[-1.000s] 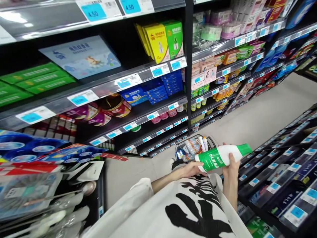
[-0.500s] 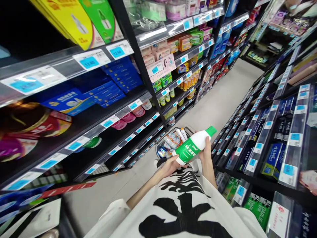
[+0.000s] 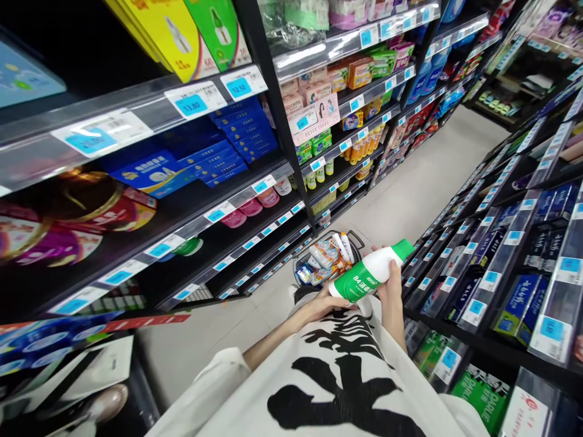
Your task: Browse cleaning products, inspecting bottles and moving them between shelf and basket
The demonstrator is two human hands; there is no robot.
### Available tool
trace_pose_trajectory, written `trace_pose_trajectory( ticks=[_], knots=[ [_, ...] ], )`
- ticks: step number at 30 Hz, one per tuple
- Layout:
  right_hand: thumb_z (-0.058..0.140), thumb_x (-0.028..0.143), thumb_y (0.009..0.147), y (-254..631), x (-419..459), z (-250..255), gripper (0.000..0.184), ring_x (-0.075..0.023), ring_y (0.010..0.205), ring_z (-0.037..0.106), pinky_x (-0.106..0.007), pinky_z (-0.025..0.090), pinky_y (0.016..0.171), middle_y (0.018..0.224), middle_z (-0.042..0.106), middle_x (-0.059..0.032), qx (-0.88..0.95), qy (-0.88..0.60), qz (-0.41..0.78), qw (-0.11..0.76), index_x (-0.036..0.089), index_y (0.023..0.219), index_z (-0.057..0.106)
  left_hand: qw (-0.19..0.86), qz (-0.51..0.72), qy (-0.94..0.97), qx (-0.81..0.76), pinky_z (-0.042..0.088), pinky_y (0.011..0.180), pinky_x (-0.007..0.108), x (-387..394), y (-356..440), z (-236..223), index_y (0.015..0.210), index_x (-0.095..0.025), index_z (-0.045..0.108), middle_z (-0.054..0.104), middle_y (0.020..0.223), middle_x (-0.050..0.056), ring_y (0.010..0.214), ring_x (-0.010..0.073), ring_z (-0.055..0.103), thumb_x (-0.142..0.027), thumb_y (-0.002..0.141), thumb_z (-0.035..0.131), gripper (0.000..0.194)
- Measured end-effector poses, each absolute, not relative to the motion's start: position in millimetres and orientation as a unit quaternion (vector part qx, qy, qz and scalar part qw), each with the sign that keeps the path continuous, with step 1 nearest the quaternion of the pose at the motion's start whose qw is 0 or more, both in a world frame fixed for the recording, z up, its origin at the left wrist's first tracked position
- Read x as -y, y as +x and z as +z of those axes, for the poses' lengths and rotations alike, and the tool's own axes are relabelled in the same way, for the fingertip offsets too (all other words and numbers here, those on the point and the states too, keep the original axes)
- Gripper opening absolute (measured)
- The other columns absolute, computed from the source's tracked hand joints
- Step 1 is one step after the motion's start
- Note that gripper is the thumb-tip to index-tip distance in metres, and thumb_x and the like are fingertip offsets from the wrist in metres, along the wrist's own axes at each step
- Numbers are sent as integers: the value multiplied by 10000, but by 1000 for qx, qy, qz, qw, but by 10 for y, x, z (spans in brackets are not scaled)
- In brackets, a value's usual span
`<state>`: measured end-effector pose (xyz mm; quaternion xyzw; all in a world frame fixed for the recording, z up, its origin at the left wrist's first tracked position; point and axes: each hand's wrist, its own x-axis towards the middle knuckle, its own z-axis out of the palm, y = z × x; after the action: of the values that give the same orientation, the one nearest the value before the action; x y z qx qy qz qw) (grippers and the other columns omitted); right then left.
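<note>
The upper shelf (image 3: 157,113) bore yellow boxes (image 3: 175,42) and a green box (image 3: 217,30); the middle shelf (image 3: 241,199), blue boxes (image 3: 250,136) and a red bucket (image 3: 116,212); the lower shelf (image 3: 237,253), pink tubs (image 3: 234,218). Packs (image 3: 325,252) lay in the basket (image 3: 359,240).

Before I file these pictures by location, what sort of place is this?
Most likely a supermarket: price tags line the stocked shelves, and a cart or basket holds packaged goods.

Looks like a supermarket: a long aisle (image 3: 414,161) lined on both sides with tiers of black shelves (image 3: 182,212), stocked with boxes (image 3: 150,170) and bottles (image 3: 437,70) and edged with rows of blue-and-white price tags (image 3: 194,104).
</note>
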<state>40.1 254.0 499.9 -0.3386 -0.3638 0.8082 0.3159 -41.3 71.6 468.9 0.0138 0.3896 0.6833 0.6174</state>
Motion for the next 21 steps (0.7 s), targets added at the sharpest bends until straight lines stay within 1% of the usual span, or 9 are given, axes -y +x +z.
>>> trace_pose_trajectory(
  ticks=[3,5,9,11,13,16,18,19,21],
  knots=[
    [858,655,610,436,-2504,5045,747,-365,1168,759,-549,650,949,1244,797,-108,410,-333,797,294,284,1233,677,624,686,9,-374,611,978,533,-679,-412,4702,1408,-195,655,776,1216,136,1119,354,731,-135,561,938,895],
    [892,622,547,466,-2470,5022,759,-371,1196,745,-546,658,943,1223,804,-96,431,-310,804,266,294,1206,704,633,693,6,-346,595,1007,549,-652,-403,4701,1403,-183,653,768,1242,148,1159,367,718,-128,548,924,899],
    [989,446,412,492,-2375,4863,846,-386,1163,750,-520,676,912,1151,825,-87,455,-257,835,173,254,1196,736,653,698,23,-293,561,1047,559,-614,-386,4662,1388,-163,656,766,1238,163,1192,373,703,-174,574,912,853],
    [1002,372,430,475,-2328,4781,812,-372,1106,768,-502,680,906,1124,832,-82,476,-247,832,138,232,1189,747,649,700,28,-296,552,1047,548,-611,-396,4626,1373,-162,668,768,1229,160,1182,368,703,-206,580,920,833],
    [987,346,518,441,-2294,4731,690,-347,1073,779,-490,670,943,1125,832,-77,500,-237,823,124,226,1161,764,628,704,29,-330,542,1041,528,-623,-431,4585,1339,-156,691,776,1186,149,1151,363,707,-243,582,937,801],
    [974,343,582,367,-2281,4703,591,-317,1057,782,-477,641,1010,1146,828,-83,530,-243,797,158,224,1129,785,549,694,75,-459,503,1077,500,-658,-535,4535,1261,-154,735,777,1139,118,1138,351,700,-254,567,984,744],
    [973,349,581,305,-2296,4683,577,-309,1024,782,-483,632,1014,1120,832,-91,578,-265,749,185,205,1110,794,456,686,126,-553,450,1150,477,-675,-627,4509,1256,-182,742,742,1251,114,1239,344,654,-212,539,1014,767],
    [965,354,587,273,-2309,4664,553,-307,986,783,-489,635,993,1079,837,-91,620,-273,713,182,193,1089,799,411,689,147,-578,429,1177,462,-677,-673,4497,1284,-202,730,708,1333,117,1305,339,617,-192,534,1021,805],
    [943,364,600,210,-2339,4605,523,-313,907,782,-494,648,920,983,842,-76,717,-274,625,144,189,1073,806,354,719,162,-576,431,1186,444,-658,-758,4473,1368,-231,680,629,1460,134,1396,334,555,-195,556,1024,883]
  ],
)
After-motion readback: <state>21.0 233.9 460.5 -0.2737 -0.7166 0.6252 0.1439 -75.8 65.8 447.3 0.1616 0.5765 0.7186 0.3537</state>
